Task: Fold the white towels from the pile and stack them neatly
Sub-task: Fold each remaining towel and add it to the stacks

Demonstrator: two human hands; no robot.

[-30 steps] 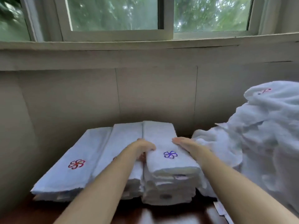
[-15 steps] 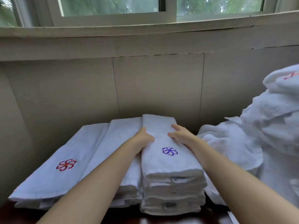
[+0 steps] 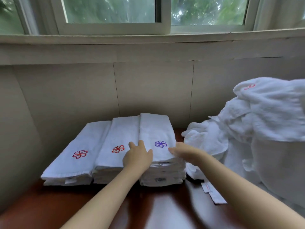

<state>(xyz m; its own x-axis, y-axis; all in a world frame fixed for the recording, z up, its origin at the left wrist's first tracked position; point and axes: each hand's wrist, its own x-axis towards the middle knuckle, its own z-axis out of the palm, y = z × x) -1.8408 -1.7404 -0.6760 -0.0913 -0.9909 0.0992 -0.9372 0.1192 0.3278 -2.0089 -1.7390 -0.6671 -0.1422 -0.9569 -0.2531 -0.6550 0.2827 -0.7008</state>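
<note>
My left hand (image 3: 137,158) lies flat, fingers straight, against the left edge of the right stack (image 3: 160,156), and my right hand (image 3: 183,152) presses open-fingered on its right edge; neither grips anything. To square the top towel (image 3: 156,129), I push both sides inward evenly. The unfolded pile (image 3: 257,123) waits just right of the stack.

light: soft daylight from window (image 3: 112,12) | glare: on tabletop (image 3: 165,210) | blur: mild, right edge | distortion: wide-angle bowing
</note>
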